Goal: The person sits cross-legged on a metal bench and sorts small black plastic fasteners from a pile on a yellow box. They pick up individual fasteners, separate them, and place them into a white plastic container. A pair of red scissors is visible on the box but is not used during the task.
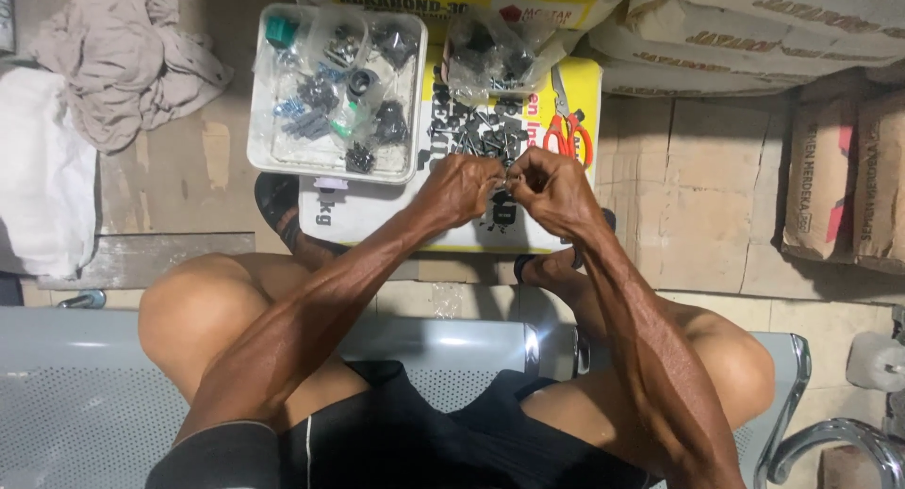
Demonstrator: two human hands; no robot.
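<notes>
Sitting across the bottom of the view is a grey metal bench (85, 395) with a perforated seat, and the person's bare knees spread over it. Beyond the knees lies a white and yellow sack (377, 211) flat on the floor, with more sacks (754, 27) stacked behind it and to the right. A crumpled beige cloth (123, 56) lies at upper left. On the flat sack stands a white tray (259, 122) filled with small clear bags of dark screws and fittings, and just right of the tray a loose heap of dark screws (481, 136) is scattered on the sack. Red-handled scissors (566, 131) rest beside that heap. Both hands meet above the near edge of the heap: the left hand (459, 189) has its fingers curled in tight, thumb and forefinger pressed together at the tips, and the right hand (551, 187) is curled the same way, its fingertips closing toward the left ones. Between the two pinches sits a small part (506, 176), too tiny to identify, held over the sack just in front of the scattered screws.
</notes>
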